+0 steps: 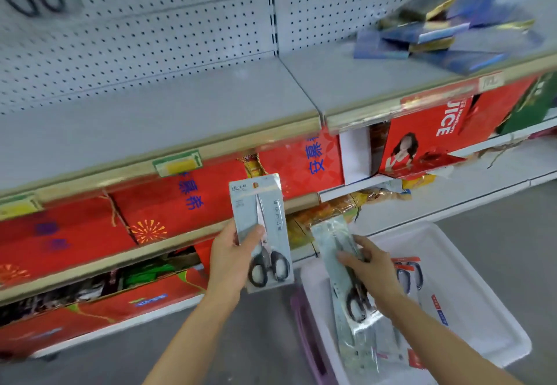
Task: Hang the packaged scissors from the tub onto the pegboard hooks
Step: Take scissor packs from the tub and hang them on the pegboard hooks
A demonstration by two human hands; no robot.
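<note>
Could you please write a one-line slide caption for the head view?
Left hand lifts a carded pair of black-handled scissors toward the pegboard; right hand grips another pack above the white plastic tub.

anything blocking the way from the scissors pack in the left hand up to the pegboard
Nothing visible does. The left hand holds the scissors pack upright in front of the red boxes, below the grey shelf. Open air lies between it and the pegboard above; the pack only has to rise past the shelf's front edge.
</note>
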